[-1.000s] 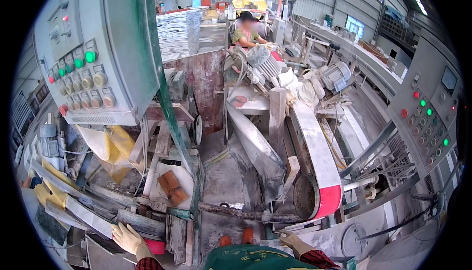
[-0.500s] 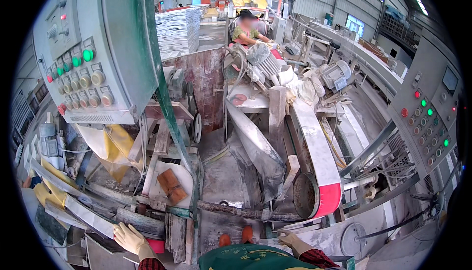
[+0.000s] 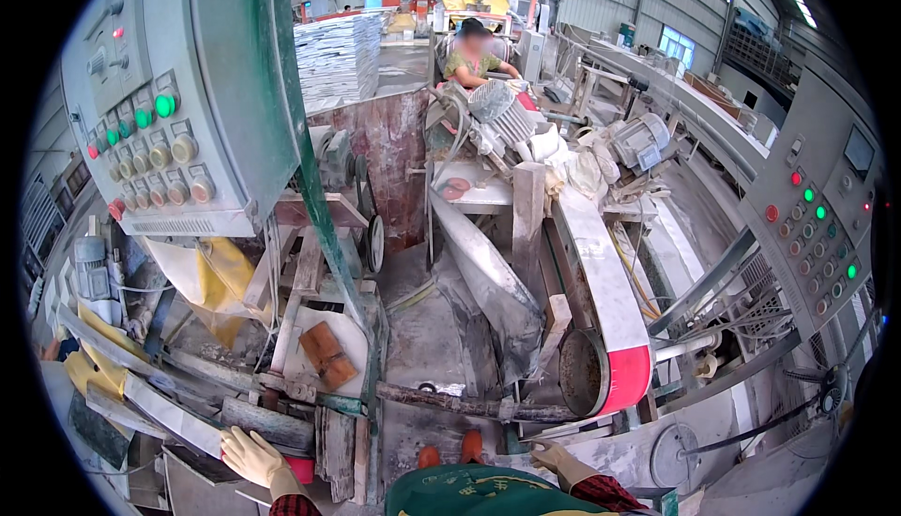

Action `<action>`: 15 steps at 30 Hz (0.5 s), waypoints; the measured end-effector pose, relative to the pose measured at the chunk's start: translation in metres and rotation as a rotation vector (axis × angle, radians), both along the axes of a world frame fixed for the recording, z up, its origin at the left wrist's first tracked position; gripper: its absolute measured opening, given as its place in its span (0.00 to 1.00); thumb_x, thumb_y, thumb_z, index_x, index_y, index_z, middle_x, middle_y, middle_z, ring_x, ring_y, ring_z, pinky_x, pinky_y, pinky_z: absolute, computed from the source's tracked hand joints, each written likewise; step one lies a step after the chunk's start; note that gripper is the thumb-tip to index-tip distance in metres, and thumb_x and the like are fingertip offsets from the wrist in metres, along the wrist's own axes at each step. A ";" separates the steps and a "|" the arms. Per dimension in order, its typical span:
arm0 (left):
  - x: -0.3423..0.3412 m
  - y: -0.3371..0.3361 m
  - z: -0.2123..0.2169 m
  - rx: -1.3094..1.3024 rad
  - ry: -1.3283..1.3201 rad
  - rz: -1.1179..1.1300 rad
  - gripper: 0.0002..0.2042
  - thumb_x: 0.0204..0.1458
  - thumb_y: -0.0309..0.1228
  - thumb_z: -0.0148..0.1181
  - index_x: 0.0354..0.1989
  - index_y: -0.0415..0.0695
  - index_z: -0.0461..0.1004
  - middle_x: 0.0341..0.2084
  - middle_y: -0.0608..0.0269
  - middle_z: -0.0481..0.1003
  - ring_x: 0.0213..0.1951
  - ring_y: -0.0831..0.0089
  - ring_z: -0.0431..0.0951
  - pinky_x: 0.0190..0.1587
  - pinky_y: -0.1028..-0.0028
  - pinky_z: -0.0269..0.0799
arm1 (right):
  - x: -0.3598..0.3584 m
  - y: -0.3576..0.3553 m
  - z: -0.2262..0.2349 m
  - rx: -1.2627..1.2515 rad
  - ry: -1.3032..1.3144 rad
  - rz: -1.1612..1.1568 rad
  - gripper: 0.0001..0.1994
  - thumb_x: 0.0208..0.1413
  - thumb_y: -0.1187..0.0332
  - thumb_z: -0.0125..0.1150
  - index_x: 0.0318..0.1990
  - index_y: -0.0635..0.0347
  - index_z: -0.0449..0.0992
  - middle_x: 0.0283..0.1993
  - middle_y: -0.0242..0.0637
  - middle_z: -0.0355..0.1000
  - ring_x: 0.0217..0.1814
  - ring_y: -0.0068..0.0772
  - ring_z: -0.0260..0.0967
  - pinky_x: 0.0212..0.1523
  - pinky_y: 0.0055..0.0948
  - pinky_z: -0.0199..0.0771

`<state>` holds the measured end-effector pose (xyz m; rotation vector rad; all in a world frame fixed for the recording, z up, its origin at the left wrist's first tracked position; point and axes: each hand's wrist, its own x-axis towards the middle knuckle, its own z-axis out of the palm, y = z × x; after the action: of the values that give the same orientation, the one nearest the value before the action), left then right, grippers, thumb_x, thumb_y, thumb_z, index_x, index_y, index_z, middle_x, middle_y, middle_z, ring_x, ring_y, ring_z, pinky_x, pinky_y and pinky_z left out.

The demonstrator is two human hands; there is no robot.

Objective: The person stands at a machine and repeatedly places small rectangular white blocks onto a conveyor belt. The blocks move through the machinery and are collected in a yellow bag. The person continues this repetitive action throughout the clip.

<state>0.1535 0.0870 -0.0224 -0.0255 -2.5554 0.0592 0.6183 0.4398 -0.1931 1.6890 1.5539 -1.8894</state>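
My left hand (image 3: 251, 462), in a cream rubber glove, lies with fingers stretched out at the near end of the left conveyor belt (image 3: 183, 415). A red stretch of that belt (image 3: 300, 468) shows beside the wrist. I see nothing held in this hand. My right hand (image 3: 561, 465), gloved alike, is low on the right, next to the pale machine base (image 3: 615, 467). Its fingers are loosely apart and point left, with no object visible in them. The right conveyor belt (image 3: 601, 281), white with a red band (image 3: 629, 378), runs away above this hand.
Control cabinets with lit buttons stand left (image 3: 169, 93) and right (image 3: 817, 197). A dirty crossbar (image 3: 469, 405) lies ahead of my orange boots (image 3: 472, 446). Brown blocks (image 3: 327, 356) rest on a board. Beyond the motors (image 3: 502, 112), a co-worker (image 3: 472, 58) sits leaning forward.
My left hand has shifted slightly to the right, its fingers still stretched out. The co-worker's arms have moved a little. My right hand stays where it was.
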 end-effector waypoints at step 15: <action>0.010 0.007 -0.001 0.005 0.041 -0.046 0.19 0.56 0.37 0.46 0.53 0.40 0.65 0.58 0.51 0.61 0.60 0.54 0.58 0.62 0.57 0.49 | 0.000 -0.003 0.004 -0.013 0.031 -0.036 0.30 0.51 0.66 0.57 0.63 0.58 0.57 0.37 0.51 0.74 0.33 0.36 0.74 0.34 0.30 0.76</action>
<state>0.1636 0.0940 -0.0238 -0.0809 -2.5124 0.0356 0.6182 0.4370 -0.1887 1.7013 1.5295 -1.9480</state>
